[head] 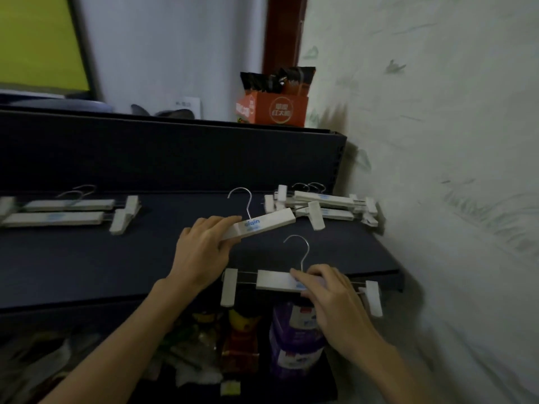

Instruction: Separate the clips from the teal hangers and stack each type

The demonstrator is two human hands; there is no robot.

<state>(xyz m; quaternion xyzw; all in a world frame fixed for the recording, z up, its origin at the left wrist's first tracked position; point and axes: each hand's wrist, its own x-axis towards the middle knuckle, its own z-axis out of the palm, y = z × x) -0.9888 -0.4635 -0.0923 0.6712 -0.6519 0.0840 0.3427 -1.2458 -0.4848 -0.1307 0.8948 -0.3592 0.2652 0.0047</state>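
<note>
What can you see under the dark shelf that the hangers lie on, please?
Under the dark shelf stand a purple container, a red and yellow bottle and crumpled packaging. The shelf and the forearms cover whatever lies further back.

Left hand (pixel 202 247): forearm reaching forward, fingers curled over a hanger bar (pixel 262 224), gripping it. Right hand (pixel 332 293): forearm angled inward, fingers bent, pinching a clip hanger (pixel 275 279).
</note>
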